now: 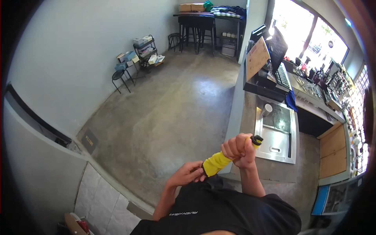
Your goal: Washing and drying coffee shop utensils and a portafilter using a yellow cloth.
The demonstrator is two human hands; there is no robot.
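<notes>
A yellow cloth with a dark border (216, 164) is bunched into a long roll in front of my dark shirt (223, 208). My right hand (238, 149) is closed in a fist around its upper part, and a dark end sticks out above the thumb. At the lower left end, my left hand (189, 174) pinches the dark edge between thumb and fingers. Just beyond my right hand, a stainless steel sink (293, 155) is set into the counter (249, 117). A pale cup (266, 109) lies tilted on the sink's far part.
A monitor (277, 50), a keyboard (282, 75) and a clipboard (257, 58) stand past the sink. Boxes fill a small shelf cart (145, 47) beside a black stool (118, 75) along the left wall. A doormat (88, 141) lies at left on the concrete floor (164, 117).
</notes>
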